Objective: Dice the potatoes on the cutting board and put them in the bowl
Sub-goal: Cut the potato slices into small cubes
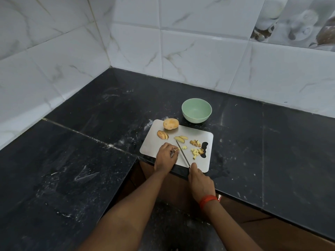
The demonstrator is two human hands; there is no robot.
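While a potato strip (pixel 177 150) is pinched under the curled fingers (pixel 172 148) of the left hand (pixel 165 157), a knife (pixel 182 154) is gripped in the right hand (pixel 199 183), its blade beside the strip. Diced pieces (pixel 196 152), slices (pixel 180 138) and a whole potato (pixel 170 124) are spread on the cutting board (pixel 154 147). A green bowl (pixel 196 120) is set just beyond it on the dark table (pixel 90 160).

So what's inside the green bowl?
Nothing that shows: the green bowl looks empty, with only its pale floor and far wall in sight. Its near rim hides a bit of the inner wall. The diced potato pieces lie on the cutting board.
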